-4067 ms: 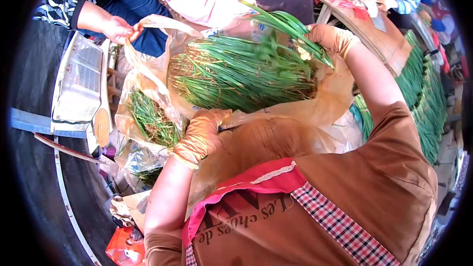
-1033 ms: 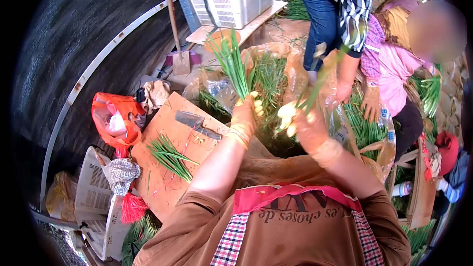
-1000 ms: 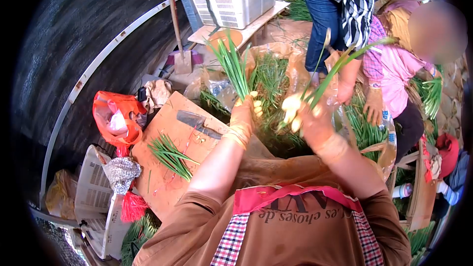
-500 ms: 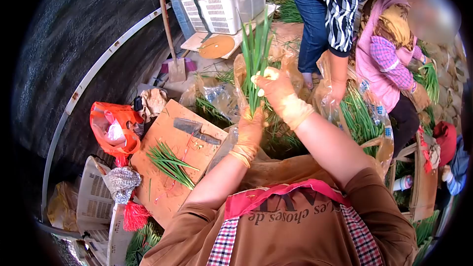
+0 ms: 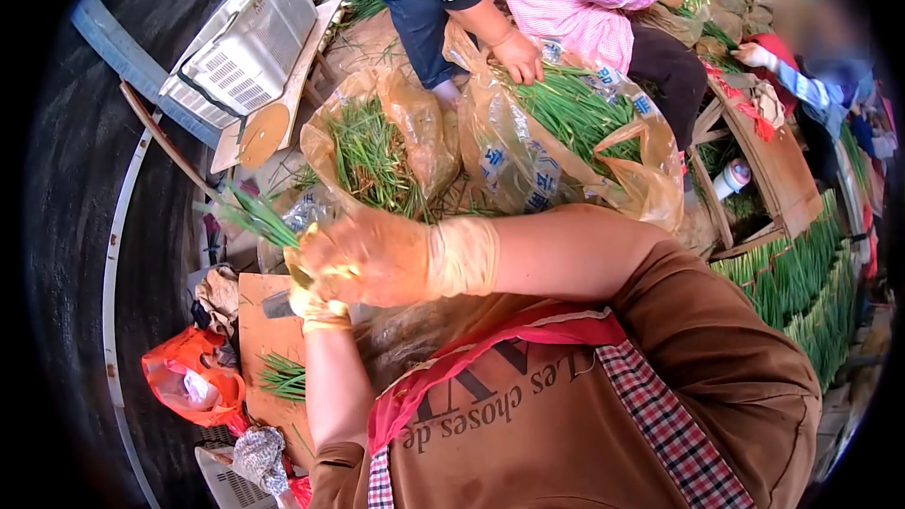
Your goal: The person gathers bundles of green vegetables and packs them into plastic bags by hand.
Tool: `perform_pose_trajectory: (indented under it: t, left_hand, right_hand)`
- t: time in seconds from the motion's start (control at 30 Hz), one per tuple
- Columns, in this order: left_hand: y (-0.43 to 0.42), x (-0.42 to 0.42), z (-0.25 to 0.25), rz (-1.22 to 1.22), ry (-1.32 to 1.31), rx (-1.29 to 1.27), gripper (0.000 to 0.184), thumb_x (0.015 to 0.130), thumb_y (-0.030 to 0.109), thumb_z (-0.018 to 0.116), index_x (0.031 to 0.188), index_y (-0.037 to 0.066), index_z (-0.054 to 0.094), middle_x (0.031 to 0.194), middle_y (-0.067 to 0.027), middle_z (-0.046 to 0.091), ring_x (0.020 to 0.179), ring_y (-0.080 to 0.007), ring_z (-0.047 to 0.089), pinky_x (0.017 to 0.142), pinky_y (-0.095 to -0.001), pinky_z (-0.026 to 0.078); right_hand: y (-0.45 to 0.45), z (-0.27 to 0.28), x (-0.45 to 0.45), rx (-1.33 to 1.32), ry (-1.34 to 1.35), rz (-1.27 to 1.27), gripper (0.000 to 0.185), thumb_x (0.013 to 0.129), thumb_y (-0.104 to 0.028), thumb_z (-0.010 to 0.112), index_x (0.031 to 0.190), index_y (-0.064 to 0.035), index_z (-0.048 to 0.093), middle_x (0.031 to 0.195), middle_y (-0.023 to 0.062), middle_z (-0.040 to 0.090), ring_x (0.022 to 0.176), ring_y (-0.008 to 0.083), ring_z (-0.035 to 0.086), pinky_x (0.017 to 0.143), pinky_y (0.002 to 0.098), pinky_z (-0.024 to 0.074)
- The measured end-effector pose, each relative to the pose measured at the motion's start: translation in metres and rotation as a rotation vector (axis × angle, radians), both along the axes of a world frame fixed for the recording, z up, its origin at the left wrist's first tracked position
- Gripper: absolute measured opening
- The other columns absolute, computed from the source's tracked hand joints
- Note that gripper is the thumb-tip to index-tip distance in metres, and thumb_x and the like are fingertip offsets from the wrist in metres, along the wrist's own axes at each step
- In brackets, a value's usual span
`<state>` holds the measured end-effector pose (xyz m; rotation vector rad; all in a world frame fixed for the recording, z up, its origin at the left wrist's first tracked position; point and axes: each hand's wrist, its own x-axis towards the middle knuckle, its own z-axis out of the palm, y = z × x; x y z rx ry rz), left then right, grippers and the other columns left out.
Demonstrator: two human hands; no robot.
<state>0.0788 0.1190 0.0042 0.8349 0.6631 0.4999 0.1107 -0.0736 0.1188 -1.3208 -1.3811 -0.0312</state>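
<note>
My right hand [image 5: 372,259]: fingers curled at green bunch [image 5: 264,221], left; grip unclear.
My left hand [image 5: 318,306]: mostly hidden, can't tell.
Laid out: small bunch [image 5: 285,377], near-left board [image 5: 255,320].
Left over: loose stalks [image 5: 580,113], far bag [image 5: 509,151].

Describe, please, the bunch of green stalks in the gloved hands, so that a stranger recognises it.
Find the brown shirt, then follow its right sleeve to the gloved right hand. The bunch juts past it to picture left; unlike the bagged greens behind, it is held by the shirt's wearer.
</note>
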Motion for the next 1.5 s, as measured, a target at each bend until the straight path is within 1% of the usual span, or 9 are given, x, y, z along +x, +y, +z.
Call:
perform_pose_trajectory:
  t: [0.07,0.13,0.23,0.27,0.33,0.4,0.47,0.7,1.5]
  left_hand:
    - [0.0,-0.007,0.012,-0.02,-0.074,0.017,0.025,0.093,0.033,0.051,0.098,0.011,0.059,0.071,0.0015,0.058,0.054,-0.0043,0.048,0.044,-0.0219,0.038]
    - [-0.007,-0.019,0.02,-0.155,-0.221,0.008,0.026,0.093,0.033,0.051,0.097,0.009,0.059,0.068,0.0008,0.057,0.048,-0.0038,0.045,0.04,-0.0213,0.036]
    - [-0.027,-0.031,0.029,-0.391,-0.393,-0.013,0.029,0.094,0.031,0.049,0.093,0.004,0.058,0.062,-0.0018,0.054,0.033,-0.0039,0.034,0.03,-0.0205,0.029]
    - [-0.036,-0.033,0.032,-0.653,-0.499,-0.144,0.024,0.093,0.028,0.051,0.091,0.005,0.058,0.063,-0.0018,0.055,0.035,-0.0051,0.039,0.031,-0.0201,0.032]
    - [-0.024,-0.04,-0.044,-0.44,-0.236,-0.278,0.018,0.088,0.019,0.055,0.096,0.003,0.056,0.069,-0.0061,0.059,0.038,-0.0115,0.047,0.03,-0.023,0.036]
    - [-0.061,-0.036,-0.002,-0.901,-0.398,-0.239,0.022,0.086,0.018,0.054,0.099,0.0,0.053,0.071,-0.0083,0.059,0.032,-0.0131,0.042,0.031,-0.0277,0.037]
    - [-0.065,-0.033,0.005,-1.022,-0.396,-0.354,0.023,0.086,0.02,0.055,0.096,0.0,0.055,0.069,-0.0102,0.058,0.032,-0.0148,0.04,0.037,-0.0279,0.037]
    - [-0.097,-0.03,0.019,-0.447,-0.143,0.226,0.024,0.09,0.027,0.058,0.098,0.004,0.058,0.076,-0.0058,0.062,0.061,-0.0143,0.055,0.053,-0.0253,0.043]
    - [-0.085,-0.045,0.011,-0.485,-0.159,0.332,0.046,0.087,0.044,0.056,0.099,0.0,0.063,0.063,-0.0002,0.057,0.042,-0.0051,0.035,0.04,-0.0195,0.025]
  right_hand:
    - [0.012,0.019,0.025,0.077,-0.026,-0.076,0.026,0.084,-0.033,0.057,0.091,-0.0097,0.066,0.089,0.0138,0.064,0.085,0.0261,0.063,0.079,0.0376,0.0494]
    - [0.02,0.031,0.065,-0.119,0.526,0.023,0.042,0.08,-0.023,0.065,0.113,-0.0002,0.051,0.098,0.0154,0.063,0.085,0.0269,0.063,0.077,0.0351,0.0496]
    - [0.01,-0.006,0.084,-0.557,0.441,-0.47,0.083,0.079,-0.044,0.066,0.124,0.018,0.033,0.116,0.0301,0.052,0.113,0.0322,0.052,0.095,0.0358,0.0418]
    - [0.007,-0.02,0.073,-0.674,0.439,-0.325,0.083,0.08,-0.049,0.063,0.126,0.0137,0.037,0.119,0.0282,0.052,0.116,0.0272,0.049,0.097,0.0336,0.0381]
    - [0.001,-0.022,0.057,-0.682,0.636,0.225,0.054,0.088,-0.046,0.054,0.118,-0.0007,0.055,0.114,0.016,0.059,0.104,0.0182,0.051,0.092,0.0315,0.0387]
    - [0.005,-0.04,0.045,-0.385,0.541,0.292,0.036,0.093,-0.026,0.05,0.115,0.0019,0.057,0.111,0.013,0.061,0.104,0.0186,0.054,0.093,0.0322,0.0406]
    - [0.016,-0.05,0.043,-0.334,1.011,0.468,0.031,0.087,-0.009,0.058,0.117,0.0008,0.056,0.111,0.01,0.062,0.101,0.0171,0.058,0.089,0.0304,0.046]
    - [0.02,-0.07,0.059,-0.277,0.895,0.313,0.03,0.087,-0.011,0.059,0.116,-0.0011,0.057,0.105,0.0069,0.063,0.093,0.0162,0.058,0.082,0.0313,0.0475]
    - [0.003,0.012,0.087,0.069,1.018,0.028,0.024,0.082,-0.017,0.064,0.102,-0.0037,0.062,0.088,0.0025,0.064,0.074,0.0114,0.059,0.066,0.0246,0.0456]
